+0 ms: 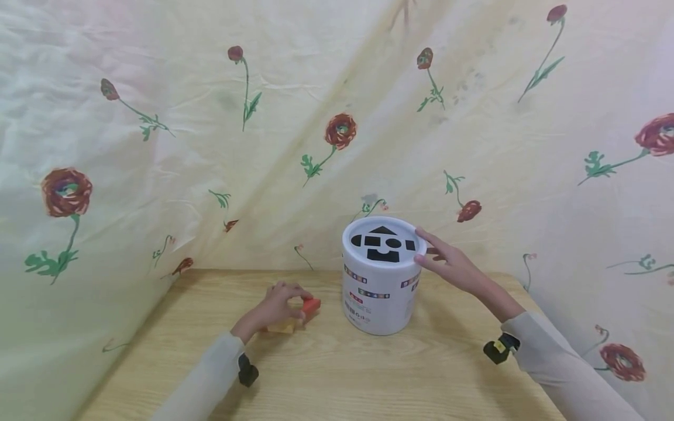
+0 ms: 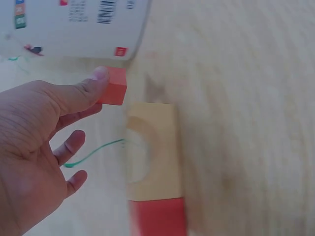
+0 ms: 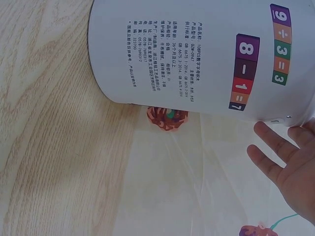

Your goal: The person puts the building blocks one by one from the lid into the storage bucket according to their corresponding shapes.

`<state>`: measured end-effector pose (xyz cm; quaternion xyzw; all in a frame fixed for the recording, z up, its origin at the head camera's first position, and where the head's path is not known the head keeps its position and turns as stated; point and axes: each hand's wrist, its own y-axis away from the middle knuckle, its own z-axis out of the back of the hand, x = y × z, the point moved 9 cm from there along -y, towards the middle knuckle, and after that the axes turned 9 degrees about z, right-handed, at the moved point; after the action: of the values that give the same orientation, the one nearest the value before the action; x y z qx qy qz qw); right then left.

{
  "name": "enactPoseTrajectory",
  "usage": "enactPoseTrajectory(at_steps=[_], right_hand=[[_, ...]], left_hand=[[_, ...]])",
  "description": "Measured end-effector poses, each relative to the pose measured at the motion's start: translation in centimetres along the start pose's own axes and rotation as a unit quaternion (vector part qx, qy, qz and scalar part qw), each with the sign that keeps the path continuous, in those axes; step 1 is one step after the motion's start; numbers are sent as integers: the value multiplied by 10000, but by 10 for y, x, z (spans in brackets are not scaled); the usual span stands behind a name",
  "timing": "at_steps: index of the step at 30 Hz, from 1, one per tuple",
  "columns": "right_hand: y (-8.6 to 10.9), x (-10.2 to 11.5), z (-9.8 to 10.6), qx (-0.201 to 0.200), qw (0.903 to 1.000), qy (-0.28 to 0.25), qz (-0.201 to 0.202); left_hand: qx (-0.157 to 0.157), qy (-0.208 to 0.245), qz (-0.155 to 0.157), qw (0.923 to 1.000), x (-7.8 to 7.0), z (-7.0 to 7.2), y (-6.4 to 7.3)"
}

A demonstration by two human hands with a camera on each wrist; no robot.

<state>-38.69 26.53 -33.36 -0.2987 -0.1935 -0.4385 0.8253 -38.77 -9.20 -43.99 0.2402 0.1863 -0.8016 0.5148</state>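
Note:
My left hand (image 1: 279,304) pinches a small orange-red block (image 2: 114,86) between thumb and index finger, with its other fingers loosely bent. Below that hand in the left wrist view lies a natural wood block (image 2: 165,152) with a rounded cut-out in its side. A red block (image 2: 158,217) sits end to end with it. To the right stands a white tub (image 1: 376,298), upright, its lid (image 1: 358,257) cut with shaped holes. My right hand (image 1: 455,266) touches the tub's upper right rim with extended fingers (image 3: 273,142).
Everything stands on a light wooden table (image 1: 316,374). A cream cloth (image 1: 284,169) printed with red flowers hangs behind it and along both sides. The tub is near the table's back edge.

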Motion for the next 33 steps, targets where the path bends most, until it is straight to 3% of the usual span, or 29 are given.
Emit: enactPoseTrajectory(at_steps=[4,15,23,33], right_hand=[[0,0,0,11,10000,-20,-10],[-2,1,1,-4,10000,23,36],[-1,1,2,0,10000,12,27],[1,0,0,19,9999,-83,-76]], left_hand=[[11,107,154,9998,-4,13,-4],[-461,49,-530,9975,-35,56,-8],[-627,188,-523,9965,-59,82,-14],[-911,214,-754,9928,-91,112,-20]])
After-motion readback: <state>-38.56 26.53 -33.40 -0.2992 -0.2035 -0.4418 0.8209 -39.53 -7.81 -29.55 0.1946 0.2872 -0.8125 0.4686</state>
